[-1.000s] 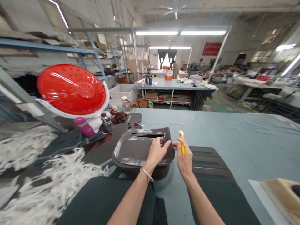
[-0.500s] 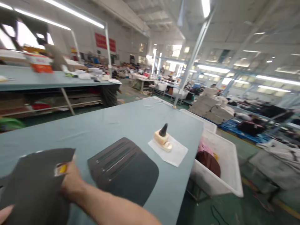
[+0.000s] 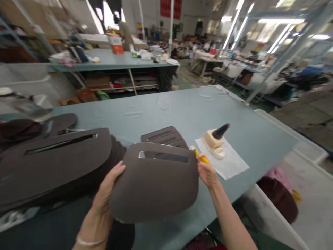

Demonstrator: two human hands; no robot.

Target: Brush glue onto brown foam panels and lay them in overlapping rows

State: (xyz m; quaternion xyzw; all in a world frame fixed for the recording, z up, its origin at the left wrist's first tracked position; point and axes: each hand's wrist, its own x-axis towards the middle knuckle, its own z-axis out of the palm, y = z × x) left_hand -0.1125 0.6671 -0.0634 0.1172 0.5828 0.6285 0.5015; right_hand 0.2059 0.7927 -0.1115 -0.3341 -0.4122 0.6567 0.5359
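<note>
Near six o'clock in the head view, a dark panel is held up over the blue-grey table, between both hands; it looks light and fairly stiff, likely to flex a little if pressed, its dull face probably not slippery; the slot seems its weakest part, so the plain edges at nine and three o'clock look the surest hold. At its nine o'clock edge, the left hand lays its thumb along the front; its other fingers are hidden behind, so their spread I cannot tell; at two o'clock, the right hand curls its fingers round a yellow brush while meeting the edge; how firmly it pinches the panel is unclear. The panel is grey-brown, round-cornered, slightly bowed, with pale traces along its top rim.
</note>
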